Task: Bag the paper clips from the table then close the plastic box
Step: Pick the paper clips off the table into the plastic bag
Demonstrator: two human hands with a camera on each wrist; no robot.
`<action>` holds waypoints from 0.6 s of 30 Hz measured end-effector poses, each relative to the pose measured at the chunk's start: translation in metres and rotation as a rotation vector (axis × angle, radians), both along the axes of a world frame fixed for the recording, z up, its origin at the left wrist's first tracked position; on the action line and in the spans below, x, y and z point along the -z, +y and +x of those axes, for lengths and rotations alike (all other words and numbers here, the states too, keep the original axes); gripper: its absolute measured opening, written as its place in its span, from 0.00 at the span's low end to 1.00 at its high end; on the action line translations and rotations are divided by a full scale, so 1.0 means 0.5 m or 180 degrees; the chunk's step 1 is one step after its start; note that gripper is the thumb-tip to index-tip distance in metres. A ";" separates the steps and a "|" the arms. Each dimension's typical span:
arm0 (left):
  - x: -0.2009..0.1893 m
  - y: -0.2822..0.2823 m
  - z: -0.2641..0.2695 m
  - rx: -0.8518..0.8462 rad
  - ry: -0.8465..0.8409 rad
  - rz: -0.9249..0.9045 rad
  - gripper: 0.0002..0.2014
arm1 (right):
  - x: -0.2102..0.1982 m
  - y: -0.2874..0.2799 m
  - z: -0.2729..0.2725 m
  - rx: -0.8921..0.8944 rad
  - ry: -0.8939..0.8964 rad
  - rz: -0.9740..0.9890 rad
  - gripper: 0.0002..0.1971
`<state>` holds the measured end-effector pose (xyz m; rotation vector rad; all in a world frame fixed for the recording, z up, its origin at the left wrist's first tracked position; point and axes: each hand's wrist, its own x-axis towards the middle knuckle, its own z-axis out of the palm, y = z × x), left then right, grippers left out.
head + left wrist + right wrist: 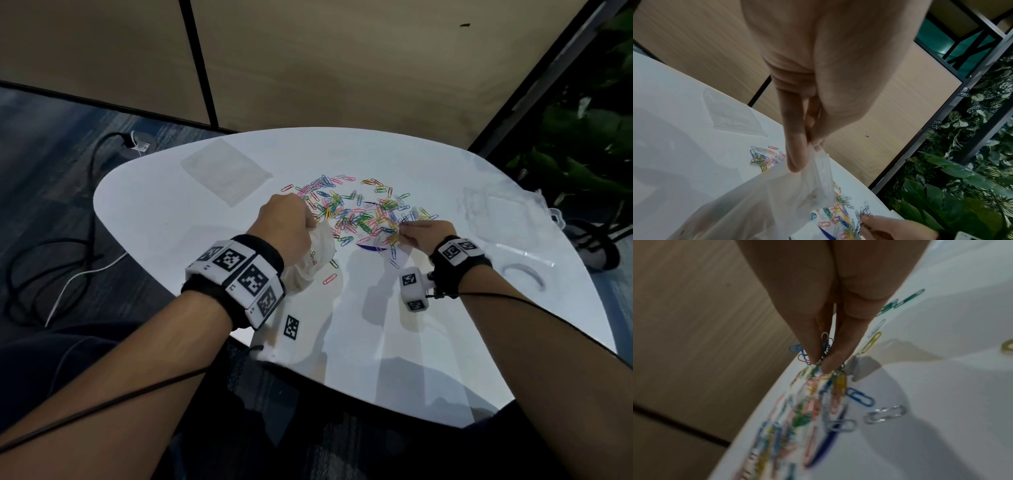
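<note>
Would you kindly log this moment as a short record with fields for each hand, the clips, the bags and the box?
left hand: pinches the mouth of a plastic bag
right hand: pinches a few paper clips
clip pile: scattered on the white table
spare bag: flat, far left
plastic box: open, far right

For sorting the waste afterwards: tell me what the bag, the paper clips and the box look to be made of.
Bag, pinched at its mouth by the left hand: thin, cloudy, see-through plastic film; it crumples. Paper clips: bent wire, most with a glossy coloured coat, probably over metal; a few look bare and silvery; the right hand pinches several. Box: clear hard plastic, apparently; its edges catch the light.
</note>
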<state>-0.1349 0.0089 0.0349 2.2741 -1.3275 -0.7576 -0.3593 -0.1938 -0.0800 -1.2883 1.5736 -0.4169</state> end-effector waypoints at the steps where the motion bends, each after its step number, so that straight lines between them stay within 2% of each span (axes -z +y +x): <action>1: -0.001 -0.001 -0.001 0.0005 -0.0018 0.0006 0.17 | -0.011 0.003 0.002 0.0281 -0.0581 0.0185 0.07; 3: -0.002 -0.003 -0.005 0.0014 0.0008 0.0017 0.17 | -0.049 0.024 0.018 0.0450 -0.1490 0.0501 0.07; 5: -0.005 -0.005 -0.010 0.0012 0.0073 0.0018 0.17 | -0.091 0.054 0.044 0.0152 -0.1990 0.0822 0.07; 9: -0.006 -0.007 -0.019 -0.0020 0.0110 -0.0011 0.16 | -0.145 0.140 0.103 -0.0597 -0.2255 0.1188 0.06; 11: -0.003 -0.008 -0.023 -0.0067 0.0159 -0.0042 0.15 | -0.155 0.189 0.134 -0.0779 -0.2133 0.1131 0.05; 13: -0.001 -0.008 -0.026 -0.0105 0.0181 -0.0084 0.14 | -0.145 0.221 0.158 -0.0852 -0.1723 0.0798 0.03; 16: 0.000 -0.010 -0.025 -0.0094 0.0213 -0.0103 0.12 | -0.125 0.242 0.178 -0.1136 -0.0641 -0.0350 0.11; 18: 0.001 -0.010 -0.020 -0.0079 0.0184 -0.0100 0.10 | -0.127 0.254 0.188 -0.1335 -0.0279 -0.0880 0.08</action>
